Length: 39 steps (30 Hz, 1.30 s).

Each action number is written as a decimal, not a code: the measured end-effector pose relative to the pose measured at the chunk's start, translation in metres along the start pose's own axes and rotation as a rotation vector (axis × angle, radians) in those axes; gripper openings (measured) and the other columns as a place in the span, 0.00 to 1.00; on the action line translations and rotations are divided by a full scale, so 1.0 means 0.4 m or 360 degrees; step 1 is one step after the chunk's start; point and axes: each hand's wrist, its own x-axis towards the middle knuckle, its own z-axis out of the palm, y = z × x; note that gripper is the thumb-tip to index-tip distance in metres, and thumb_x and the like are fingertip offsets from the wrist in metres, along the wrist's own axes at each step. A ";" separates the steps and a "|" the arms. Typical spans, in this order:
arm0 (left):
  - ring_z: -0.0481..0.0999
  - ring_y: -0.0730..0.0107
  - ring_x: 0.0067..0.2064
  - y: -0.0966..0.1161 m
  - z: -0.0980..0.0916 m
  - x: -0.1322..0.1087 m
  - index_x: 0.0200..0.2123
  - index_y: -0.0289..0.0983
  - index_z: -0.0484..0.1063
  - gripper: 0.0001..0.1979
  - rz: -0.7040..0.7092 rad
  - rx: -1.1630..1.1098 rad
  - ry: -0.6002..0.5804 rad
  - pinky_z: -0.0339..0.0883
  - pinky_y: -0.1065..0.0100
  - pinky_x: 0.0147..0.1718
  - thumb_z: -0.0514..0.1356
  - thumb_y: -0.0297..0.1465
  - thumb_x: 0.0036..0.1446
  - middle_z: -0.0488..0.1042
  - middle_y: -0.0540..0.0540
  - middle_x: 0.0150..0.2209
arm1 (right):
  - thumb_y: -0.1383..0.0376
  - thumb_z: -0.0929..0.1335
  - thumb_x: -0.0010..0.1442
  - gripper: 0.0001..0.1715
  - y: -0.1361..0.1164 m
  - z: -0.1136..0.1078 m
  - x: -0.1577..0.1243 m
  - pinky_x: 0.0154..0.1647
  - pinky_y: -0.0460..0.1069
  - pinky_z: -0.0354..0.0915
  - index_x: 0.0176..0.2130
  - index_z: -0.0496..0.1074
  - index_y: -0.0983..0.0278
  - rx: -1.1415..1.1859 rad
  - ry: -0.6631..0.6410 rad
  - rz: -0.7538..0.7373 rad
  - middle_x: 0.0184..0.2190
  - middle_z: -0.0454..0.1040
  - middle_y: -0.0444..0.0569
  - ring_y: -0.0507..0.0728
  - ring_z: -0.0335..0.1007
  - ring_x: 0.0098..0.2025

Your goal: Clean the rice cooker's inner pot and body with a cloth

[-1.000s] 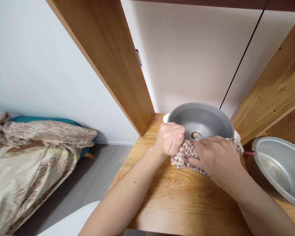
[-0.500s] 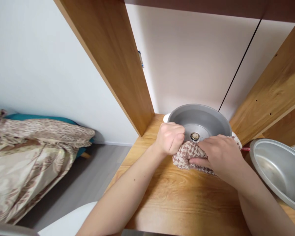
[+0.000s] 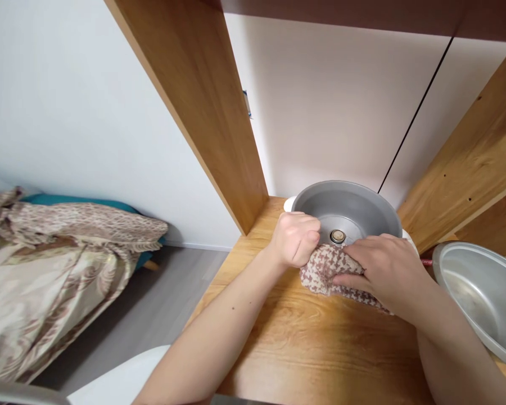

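Note:
A round grey pot-like vessel [image 3: 358,205] with a small round metal piece at the centre of its floor stands at the back of the wooden surface. My left hand [image 3: 297,238] is closed in a fist on the near left rim. My right hand [image 3: 388,275] grips a brown-and-cream patterned cloth [image 3: 326,267], which is bunched over the near rim and hangs down its outer side. The right fingers lie over the cloth, with the thumb pressed into its fold. What the left fingers hold on the rim is partly hidden.
A shallow silver metal bowl [image 3: 484,292] lies at the right on the wooden surface [image 3: 320,343]. Wooden posts flank the vessel, the left one [image 3: 211,124] close beside it. A covered piece of furniture [image 3: 67,253] and a white rounded object [image 3: 122,371] are at the left.
The whole view has shifted slightly. My right hand and the cloth have moved a little to the right and down along the near rim; the left hand keeps its place on the rim.

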 end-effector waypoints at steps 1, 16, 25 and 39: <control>0.56 0.70 0.18 0.001 0.001 0.000 0.20 0.42 0.53 0.27 -0.0007 0.0014 0.0001 0.51 0.63 0.22 0.37 0.40 0.75 0.57 0.52 0.16 | 0.45 0.72 0.65 0.26 -0.004 0.003 0.001 0.31 0.51 0.49 0.28 0.71 0.62 -0.0018 0.0033 -0.0002 0.24 0.75 0.43 0.54 0.69 0.27; 0.55 0.69 0.19 -0.004 -0.001 0.000 0.21 0.43 0.51 0.25 0.0027 0.0040 -0.0014 0.52 0.64 0.22 0.38 0.40 0.74 0.55 0.52 0.17 | 0.49 0.74 0.63 0.24 -0.038 0.026 0.010 0.30 0.51 0.47 0.27 0.69 0.62 -0.0145 0.0278 -0.0014 0.21 0.72 0.42 0.54 0.65 0.24; 0.54 0.70 0.20 -0.003 0.001 -0.001 0.21 0.43 0.52 0.26 0.0006 0.0022 0.0002 0.51 0.64 0.23 0.40 0.40 0.74 0.55 0.53 0.17 | 0.49 0.77 0.59 0.25 -0.040 0.029 0.012 0.30 0.51 0.45 0.26 0.69 0.62 -0.0144 0.0336 -0.0011 0.20 0.71 0.42 0.54 0.64 0.23; 0.53 0.70 0.20 -0.001 0.000 0.003 0.21 0.43 0.51 0.25 0.0010 0.0011 0.0025 0.51 0.64 0.22 0.42 0.38 0.74 0.55 0.53 0.17 | 0.49 0.77 0.58 0.25 -0.042 0.031 0.013 0.30 0.51 0.46 0.26 0.69 0.62 -0.0136 0.0338 -0.0004 0.20 0.71 0.41 0.53 0.64 0.22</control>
